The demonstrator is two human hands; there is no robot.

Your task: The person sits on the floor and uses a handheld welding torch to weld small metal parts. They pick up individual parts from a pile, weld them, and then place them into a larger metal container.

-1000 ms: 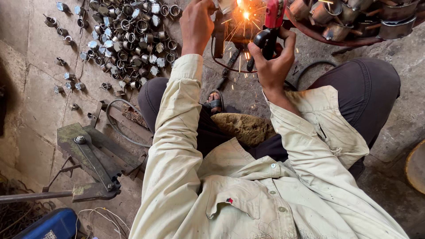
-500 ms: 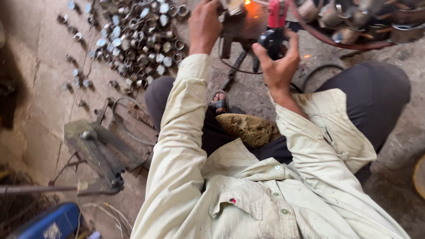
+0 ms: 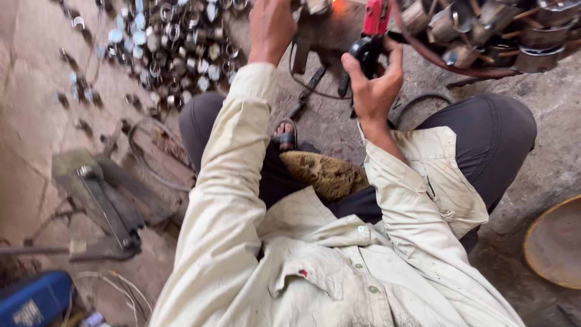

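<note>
My right hand [image 3: 370, 82] grips a red and black welding electrode holder [image 3: 372, 27] near the top of the view. A faint orange glow [image 3: 340, 6] sits just left of its tip. My left hand [image 3: 272, 27] reaches up to a dark metal workpiece [image 3: 315, 30] at the top edge; its fingers are cut off by the frame. I sit on the ground in a pale long-sleeved shirt and dark trousers, with one sandalled foot [image 3: 285, 134] between my knees.
A heap of small shiny metal rings [image 3: 172, 45] covers the floor at top left. Finished metal pots [image 3: 490, 27] are piled at top right. A hammer on a steel block [image 3: 100, 203] lies left, a blue case [image 3: 33, 297] bottom left, a round pan [image 3: 560, 242] right.
The bright welding sparks seen a second ago have died to a faint glow. The view has shifted so my hands and the workpiece sit higher in the frame.
</note>
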